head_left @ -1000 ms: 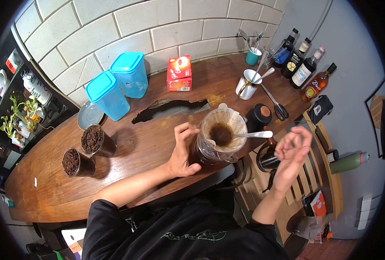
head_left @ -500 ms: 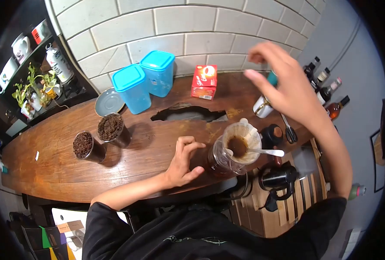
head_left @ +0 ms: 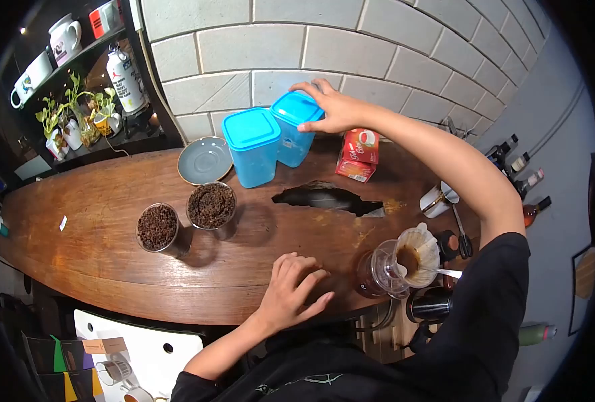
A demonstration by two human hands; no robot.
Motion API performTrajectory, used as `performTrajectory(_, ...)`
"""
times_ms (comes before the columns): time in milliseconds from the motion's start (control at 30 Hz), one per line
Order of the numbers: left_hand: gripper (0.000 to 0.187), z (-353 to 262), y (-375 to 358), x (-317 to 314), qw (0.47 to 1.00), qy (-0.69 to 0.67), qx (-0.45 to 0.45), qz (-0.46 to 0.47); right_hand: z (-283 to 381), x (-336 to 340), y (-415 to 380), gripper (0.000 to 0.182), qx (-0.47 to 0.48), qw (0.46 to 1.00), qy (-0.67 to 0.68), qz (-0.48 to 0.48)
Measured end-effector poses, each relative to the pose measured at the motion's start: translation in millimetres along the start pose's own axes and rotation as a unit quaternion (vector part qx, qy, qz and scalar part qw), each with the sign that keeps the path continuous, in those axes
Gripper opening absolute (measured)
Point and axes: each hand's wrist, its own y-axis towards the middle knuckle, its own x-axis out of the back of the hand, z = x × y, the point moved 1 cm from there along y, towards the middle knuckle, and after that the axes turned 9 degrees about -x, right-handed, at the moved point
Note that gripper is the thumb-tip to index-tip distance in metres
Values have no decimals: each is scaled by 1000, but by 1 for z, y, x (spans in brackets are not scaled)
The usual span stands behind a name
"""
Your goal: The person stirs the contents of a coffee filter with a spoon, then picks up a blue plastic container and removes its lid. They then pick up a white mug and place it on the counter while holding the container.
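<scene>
My right hand [head_left: 327, 110] spans the lid of the farther blue plastic container [head_left: 294, 144], thumb on the near side and fingers at the back. A second blue container [head_left: 256, 161] with a blue lid stands just left of it. My left hand [head_left: 290, 289] hovers or rests by the counter's near edge, its fingers loosely bent and apart, holding nothing. To its right is a glass coffee server [head_left: 371, 271] with a dripper and paper filter [head_left: 428, 248] on top. Brown liquid and a spoon [head_left: 449, 273] are in the filter.
Two glasses of dark coffee grounds [head_left: 158, 228] [head_left: 211, 206] stand left of centre, near a grey saucer [head_left: 205, 161]. A red box [head_left: 359, 154] stands right of the containers. The wooden counter has a ragged hole [head_left: 327, 197]. A white mug [head_left: 437, 201], scissors [head_left: 463, 238] and bottles are at right.
My right hand has swung left from above the white mug onto the farther container's lid. The view has turned, so the counter things appear farther right. My left hand stays near the edge.
</scene>
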Motion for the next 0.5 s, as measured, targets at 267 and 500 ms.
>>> performTrajectory(267,34,13,-17,-9,991,125,-28,26,10,-21,22,86,-48,998,18,26)
performTrajectory(500,33,13,-15,-12,992,121,-31,36,10,-9,3,94,-99,994,47,27)
